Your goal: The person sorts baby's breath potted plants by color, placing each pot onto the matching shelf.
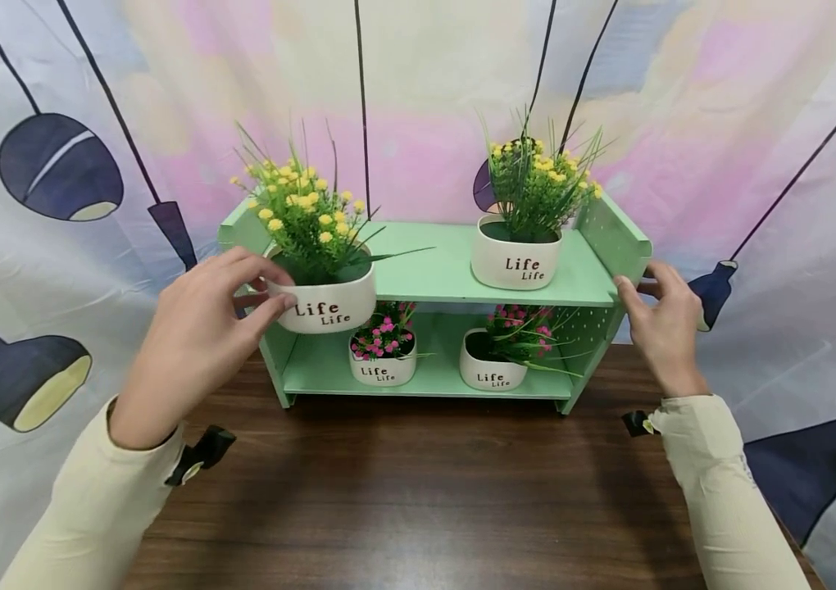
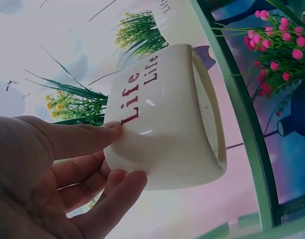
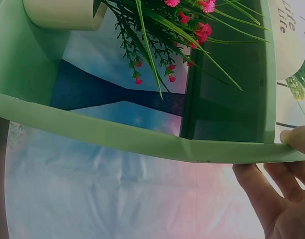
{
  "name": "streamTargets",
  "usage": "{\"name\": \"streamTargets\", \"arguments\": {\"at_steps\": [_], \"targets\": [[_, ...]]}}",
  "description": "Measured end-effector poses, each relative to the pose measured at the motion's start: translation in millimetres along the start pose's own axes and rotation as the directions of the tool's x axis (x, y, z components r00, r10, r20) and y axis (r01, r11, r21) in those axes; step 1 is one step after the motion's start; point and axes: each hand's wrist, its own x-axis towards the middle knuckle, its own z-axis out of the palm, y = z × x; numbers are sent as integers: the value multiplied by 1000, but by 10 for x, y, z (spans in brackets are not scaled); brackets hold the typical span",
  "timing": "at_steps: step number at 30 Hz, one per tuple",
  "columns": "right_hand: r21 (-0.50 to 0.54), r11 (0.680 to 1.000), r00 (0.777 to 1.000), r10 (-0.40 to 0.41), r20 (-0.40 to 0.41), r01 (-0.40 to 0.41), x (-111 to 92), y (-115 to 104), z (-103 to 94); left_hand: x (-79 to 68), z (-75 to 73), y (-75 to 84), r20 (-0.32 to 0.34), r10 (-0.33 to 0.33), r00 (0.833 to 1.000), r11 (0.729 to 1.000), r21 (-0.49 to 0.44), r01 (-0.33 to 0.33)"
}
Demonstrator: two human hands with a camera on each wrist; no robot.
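Note:
My left hand (image 1: 215, 315) pinches the rim of a white flowerpot (image 1: 337, 305) with yellow flowers, thumb on its lettered front and fingers at its side. In the left wrist view the underside of that pot (image 2: 167, 119) shows, held off the shelf. My right hand (image 1: 663, 324) grips the right side panel of a green two-tier shelf (image 1: 425, 283), thumb and fingers on either face of its edge, as the right wrist view shows at the panel (image 3: 227, 152). A second yellow-flowered pot (image 1: 515, 260) stands at the right of the upper tier.
Two white pots with pink flowers, a left one (image 1: 383, 369) and a right one (image 1: 493, 370), stand on the lower tier. The shelf rests on a dark wooden table (image 1: 403, 492). A patterned curtain (image 1: 425, 98) hangs close behind and at both sides.

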Motion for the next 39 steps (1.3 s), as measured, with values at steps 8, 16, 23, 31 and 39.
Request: {"name": "streamTargets", "arguments": {"at_steps": [8, 16, 23, 31, 39], "targets": [[4, 1000, 1000, -9, -7, 9, -2, 3, 3, 296, 129, 42, 5, -29, 1000, 996, -85, 29], [-4, 1000, 1000, -10, -10, 10, -3, 5, 8, 548, 344, -10, 33, -67, 997, 984, -165, 71], [1, 1000, 1000, -11, -16, 11, 0, 5, 10, 686, 531, -100, 27, -61, 998, 980, -188, 65], [-7, 1000, 1000, -2, -12, 2, -2, -3, 1, 756, 680, -138, 36, -57, 998, 974, -216, 64], [-3, 1000, 1000, -7, -9, 7, -4, 5, 1, 787, 778, -159, 17, -64, 998, 970, -233, 66]]}}
